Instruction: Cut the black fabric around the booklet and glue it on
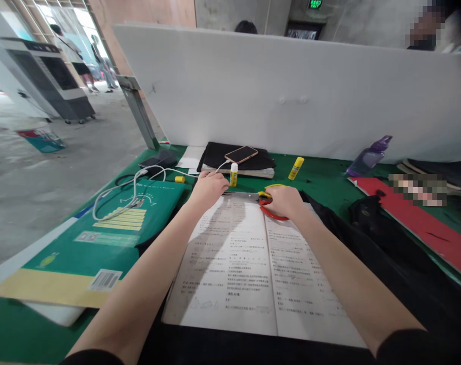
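A pair of scissors (274, 203) with red and yellow handles is in my right hand (285, 200), its fingers closed round the handles. The blades point left along the far edge of a printed sheet (245, 274), which has a fold line down it. My left hand (209, 188) is at the sheet's far left corner with fingers bent together, gripping the paper there; its thumb is hidden. Just beyond those fingertips stands an uncapped glue stick (234, 175) with a white top. A yellow cap (180, 179) lies to the left.
Left is a green book (112, 238) with a white cable (95, 213) over it. A phone (241, 154) rests on a black folder (211, 154). Another glue stick (296, 168), a purple bottle (369, 157) and a red strip (416, 218) lie right. A white partition (291, 96) stands behind.
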Demonstrator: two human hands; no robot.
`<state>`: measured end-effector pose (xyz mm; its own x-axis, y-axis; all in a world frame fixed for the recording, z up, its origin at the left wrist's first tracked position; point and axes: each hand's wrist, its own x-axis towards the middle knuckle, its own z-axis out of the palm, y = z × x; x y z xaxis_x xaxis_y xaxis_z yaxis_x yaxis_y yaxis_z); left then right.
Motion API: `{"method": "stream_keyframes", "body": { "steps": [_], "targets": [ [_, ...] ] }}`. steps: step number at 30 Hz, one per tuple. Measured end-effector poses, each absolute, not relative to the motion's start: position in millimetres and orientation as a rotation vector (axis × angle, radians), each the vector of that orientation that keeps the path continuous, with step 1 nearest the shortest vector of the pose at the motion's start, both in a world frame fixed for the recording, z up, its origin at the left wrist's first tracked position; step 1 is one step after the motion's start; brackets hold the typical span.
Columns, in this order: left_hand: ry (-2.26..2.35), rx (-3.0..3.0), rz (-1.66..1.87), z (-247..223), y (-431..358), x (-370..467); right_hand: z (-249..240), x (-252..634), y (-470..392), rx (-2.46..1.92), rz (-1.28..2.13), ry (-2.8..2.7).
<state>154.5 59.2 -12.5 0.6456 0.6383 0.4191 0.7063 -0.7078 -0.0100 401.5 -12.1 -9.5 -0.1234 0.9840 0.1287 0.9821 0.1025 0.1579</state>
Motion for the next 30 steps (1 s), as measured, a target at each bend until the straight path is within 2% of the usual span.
{"method": "stream_keyframes", "body": {
  "steps": [21, 30],
  "targets": [
    [-1.228, -2.741, -0.692, -33, 60, 161, -10, 402, -13, 2.078, 0.360, 2.375],
    [-1.105, -2.596, -0.674, -43, 62, 164, -9, 402, -13, 2.059, 0.335, 2.367]
  ]
}}
